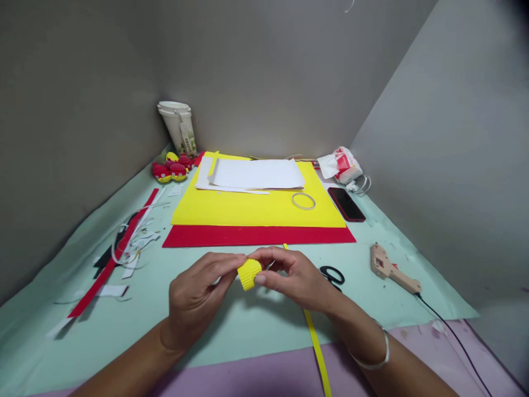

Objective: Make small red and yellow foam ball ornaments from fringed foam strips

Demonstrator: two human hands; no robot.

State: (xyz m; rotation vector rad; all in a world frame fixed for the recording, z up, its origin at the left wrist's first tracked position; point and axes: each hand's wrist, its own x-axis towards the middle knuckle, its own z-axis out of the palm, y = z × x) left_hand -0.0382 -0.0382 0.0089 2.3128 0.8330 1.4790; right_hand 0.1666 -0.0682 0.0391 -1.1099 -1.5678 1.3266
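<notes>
A small yellow ridged piece, curved on top, is held up between my two hands over the front of the table. The fingers of my left hand are pinched together against its left edge. My right hand grips it from the right, with the thumb on its lower right side and the index finger curled over behind. Under my right hand a narrow yellow strip runs toward the front edge. Black-handled scissors lie just beyond my right wrist, their blades hidden.
Yellow sheets lie over red sheets, with white paper and a ring on top. A phone and a corded glue gun are at right. At left are scraps, a red strip, red-yellow pieces and a cup.
</notes>
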